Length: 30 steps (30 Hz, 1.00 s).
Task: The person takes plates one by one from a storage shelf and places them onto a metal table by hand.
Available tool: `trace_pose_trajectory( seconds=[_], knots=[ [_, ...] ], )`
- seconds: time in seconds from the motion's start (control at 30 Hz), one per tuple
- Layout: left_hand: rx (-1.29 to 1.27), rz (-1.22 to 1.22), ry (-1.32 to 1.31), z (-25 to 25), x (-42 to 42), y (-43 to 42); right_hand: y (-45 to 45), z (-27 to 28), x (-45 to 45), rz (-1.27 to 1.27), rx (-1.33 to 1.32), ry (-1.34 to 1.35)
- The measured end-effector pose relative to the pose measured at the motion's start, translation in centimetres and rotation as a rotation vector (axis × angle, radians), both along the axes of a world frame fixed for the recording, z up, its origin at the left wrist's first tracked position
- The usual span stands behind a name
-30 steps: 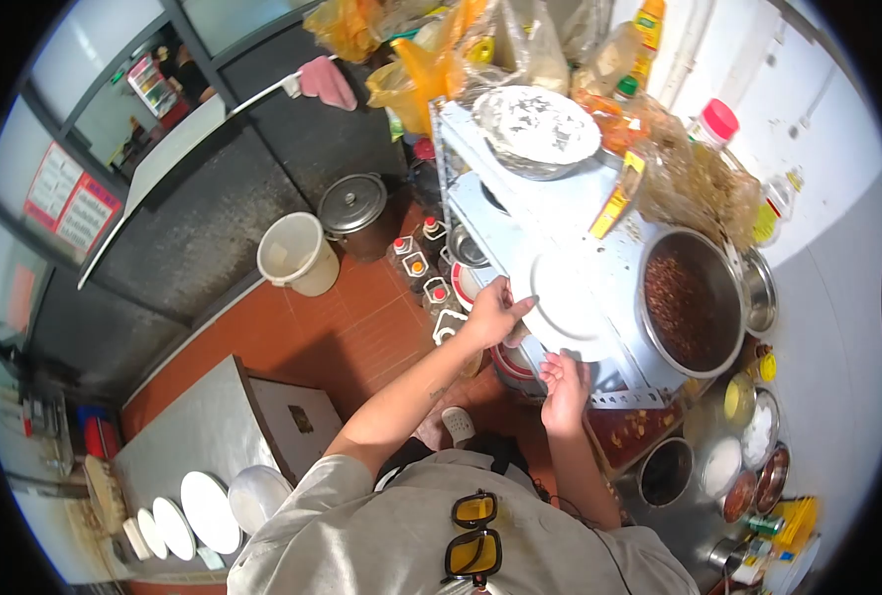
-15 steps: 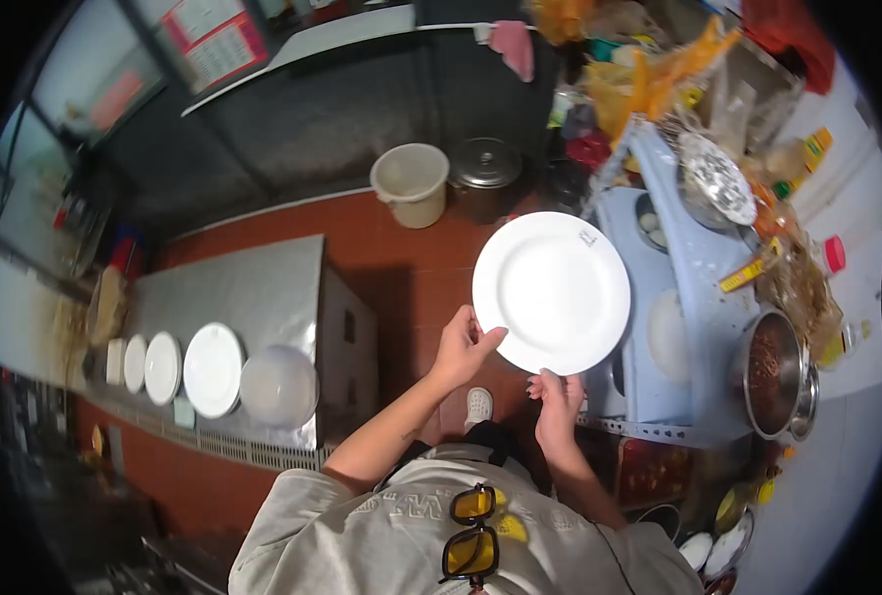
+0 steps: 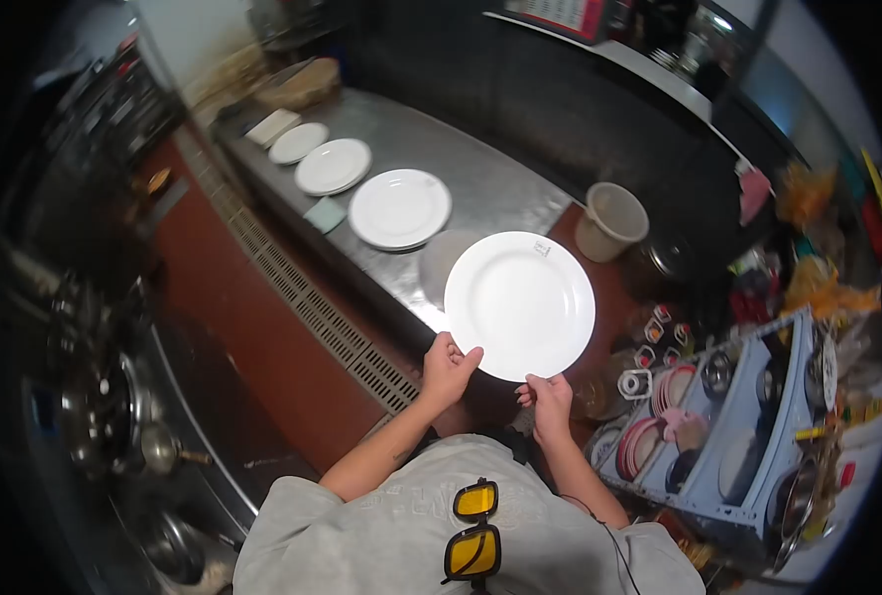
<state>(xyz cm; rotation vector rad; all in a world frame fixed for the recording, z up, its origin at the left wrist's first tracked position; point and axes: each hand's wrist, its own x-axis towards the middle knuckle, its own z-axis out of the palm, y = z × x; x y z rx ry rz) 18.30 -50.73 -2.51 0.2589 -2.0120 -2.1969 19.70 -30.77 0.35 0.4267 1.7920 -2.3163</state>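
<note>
A large white plate (image 3: 520,309) with a small dark mark near its rim is held up in front of my body. My left hand (image 3: 448,369) pinches its lower left edge, thumb on top. Gripping the bottom edge is my right hand (image 3: 548,402), thumb over the rim and fingers underneath. Beyond, on the metal table, stands a stack of white plates (image 3: 399,208). Farther along sit smaller white plates (image 3: 333,166) and a still smaller plate pile (image 3: 299,144). A pale translucent round container (image 3: 443,266) is partly hidden behind the held plate.
A light green cloth (image 3: 326,214) lies at the metal table's (image 3: 480,164) edge. A floor drain grate (image 3: 307,302) runs alongside. At right stands a blue rack (image 3: 748,416) with bowls; a white bucket (image 3: 610,220) is behind. Pans and a ladle (image 3: 168,448) lie at left.
My view and body have turned left, toward the metal table with the plates. Both hands still hold the plate, which now overlaps the table's near end.
</note>
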Motion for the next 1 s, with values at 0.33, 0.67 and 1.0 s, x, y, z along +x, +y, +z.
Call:
trace_pose_trajectory(
  seconds=[0.33, 0.67, 1.0],
  knots=[
    [0.103, 0.381, -0.002, -0.5, 10.8, -13.8, -14.6, 0.7, 2.2, 0.445, 0.043, -0.110],
    [0.092, 0.540, -0.054, -3.9, 12.3, -20.7, -22.8, -1.4, -0.2, 0.581, -0.146, -0.280],
    [0.021, 0.639, -0.043, -4.3, 4.3, -31.5, -33.7, -3.4, -8.8, 0.644, -0.114, -0.325]
  ],
)
